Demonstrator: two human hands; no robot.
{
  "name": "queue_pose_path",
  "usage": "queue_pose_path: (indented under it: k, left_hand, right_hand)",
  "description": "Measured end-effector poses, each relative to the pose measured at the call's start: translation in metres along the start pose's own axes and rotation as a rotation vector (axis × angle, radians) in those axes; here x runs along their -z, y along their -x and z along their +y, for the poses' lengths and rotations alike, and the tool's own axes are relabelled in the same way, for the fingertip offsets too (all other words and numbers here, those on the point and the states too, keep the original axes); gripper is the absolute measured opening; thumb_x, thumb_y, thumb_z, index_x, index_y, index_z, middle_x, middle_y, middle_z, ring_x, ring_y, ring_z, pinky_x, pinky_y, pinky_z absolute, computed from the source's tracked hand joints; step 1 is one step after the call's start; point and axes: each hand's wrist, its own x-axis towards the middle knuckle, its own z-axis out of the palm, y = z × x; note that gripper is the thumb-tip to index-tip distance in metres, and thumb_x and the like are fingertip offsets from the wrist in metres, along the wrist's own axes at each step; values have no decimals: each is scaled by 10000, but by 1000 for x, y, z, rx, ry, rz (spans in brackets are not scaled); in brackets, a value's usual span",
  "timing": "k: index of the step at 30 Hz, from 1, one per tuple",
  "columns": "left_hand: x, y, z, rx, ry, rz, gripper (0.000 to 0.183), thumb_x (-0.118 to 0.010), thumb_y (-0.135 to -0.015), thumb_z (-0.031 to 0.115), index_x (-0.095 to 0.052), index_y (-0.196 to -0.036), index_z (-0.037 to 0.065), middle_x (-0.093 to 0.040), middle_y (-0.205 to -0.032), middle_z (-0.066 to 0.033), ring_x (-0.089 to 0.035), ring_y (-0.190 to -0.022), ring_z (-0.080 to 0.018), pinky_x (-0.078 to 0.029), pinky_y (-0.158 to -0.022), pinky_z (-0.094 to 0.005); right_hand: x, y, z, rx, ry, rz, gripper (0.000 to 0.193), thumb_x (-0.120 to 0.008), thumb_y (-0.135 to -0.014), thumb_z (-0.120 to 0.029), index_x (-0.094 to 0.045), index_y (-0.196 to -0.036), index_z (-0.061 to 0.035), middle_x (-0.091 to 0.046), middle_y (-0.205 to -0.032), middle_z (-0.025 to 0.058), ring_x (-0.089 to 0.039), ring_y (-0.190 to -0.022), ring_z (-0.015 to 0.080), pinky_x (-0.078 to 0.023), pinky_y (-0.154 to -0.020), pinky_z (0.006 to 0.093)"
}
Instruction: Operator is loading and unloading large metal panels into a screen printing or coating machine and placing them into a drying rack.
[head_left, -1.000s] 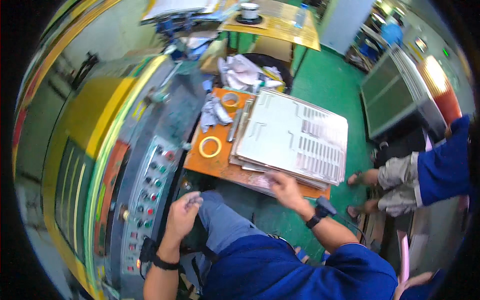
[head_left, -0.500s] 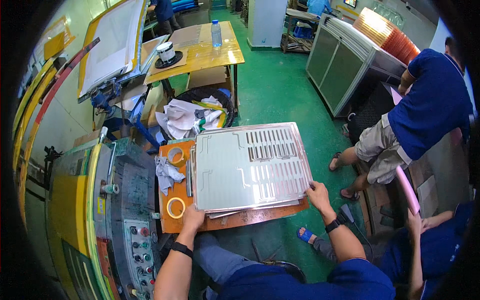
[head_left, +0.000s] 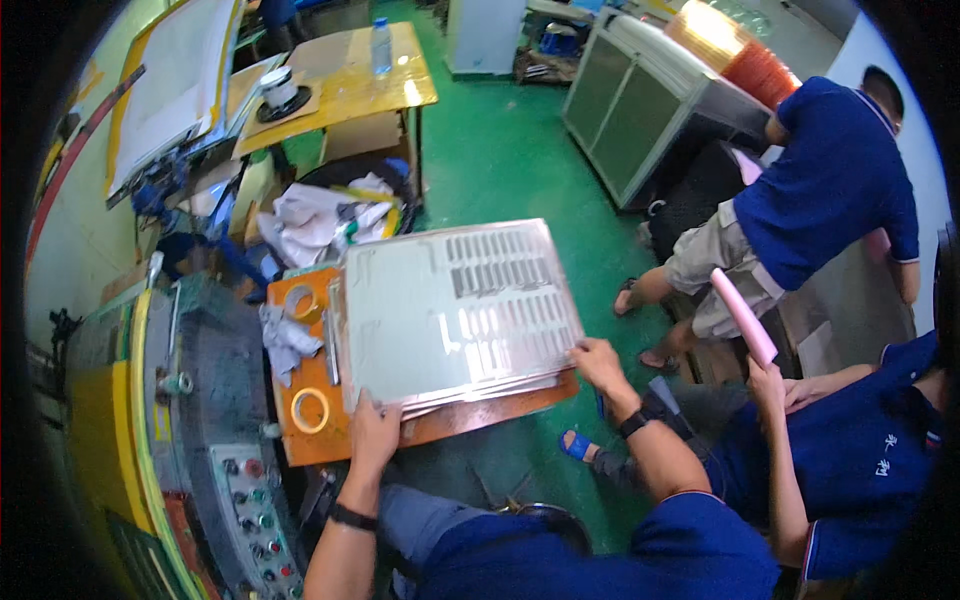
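Observation:
A pale, flat rectangular sheet [head_left: 400,310] with rows of slot-shaped marks and thin printed lines lies on top of a stack of similar sheets [head_left: 470,396]. My left hand [head_left: 374,430] pinches its near left corner, thumb on top. My right hand [head_left: 600,366] holds the right edge close to the near right corner, fingers closed on it. The stack rests on an orange board [head_left: 340,440]. Left of the sheet, a metal bar [head_left: 333,345] lies along its edge. The undersides of my fingers are hidden.
A yellow tape roll [head_left: 302,300], another tape roll [head_left: 310,410] and a grey rag [head_left: 288,340] lie on the board. A machine with a button panel [head_left: 258,520] stands left, a full bin [head_left: 330,220] beyond. On the right, a co-worker [head_left: 835,440] holds a pink roll [head_left: 744,318]; another [head_left: 820,190] bends over.
The view has swung right, so the scene sits further left. Both my hands keep their hold on the sheet. The co-worker with the pink roll shows more fully.

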Motion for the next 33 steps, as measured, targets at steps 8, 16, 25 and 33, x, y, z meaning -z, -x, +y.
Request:
queue_pose_path:
  k: [8, 16, 25, 33]
  left_hand:
    - [2, -32, -20, -143, -145, 102, 666, -616, -764, 185, -427, -1337, -96, -538, -1223, -350, -531, -1131, -472, -413, -1022, -457]
    - [24, -72, -47, -175, -216, 369, 425, -587, -804, 185, -550, -1175, -17, -622, -1045, -292, -591, -1013, -445, -464, -877, -489]
    - [41, -41, -8, -168, -228, 178, 324, -586, -854, 237, -643, -1004, -44, -642, -832, -270, -630, -812, -430, -484, -719, -479]
    - [-5, 46, -93, 137, 245, -45, 369, -567, -926, 278, -645, -1085, -46, -698, -857, -152, -668, -797, -213, -515, -710, -354]
  right_hand:
    - [13, 6, 19, -81, -95, -20, 336, -581, -810, -241, -673, -955, 48, -669, -901, 271, -663, -867, 395, -502, -782, 439]
    - [7, 19, 4, -13, -90, -7, 347, -573, -804, -221, -678, -997, 48, -683, -919, 271, -677, -912, 370, -508, -811, 411]
    - [11, 10, 19, -99, -99, -1, 385, -587, -836, -295, -684, -994, 42, -681, -923, 266, -673, -929, 365, -499, -808, 404]
    - [6, -1, 42, 87, -4, 66, 456, -492, -929, -371, -647, -913, 58, -640, -891, 294, -632, -913, 427, -471, -771, 466]
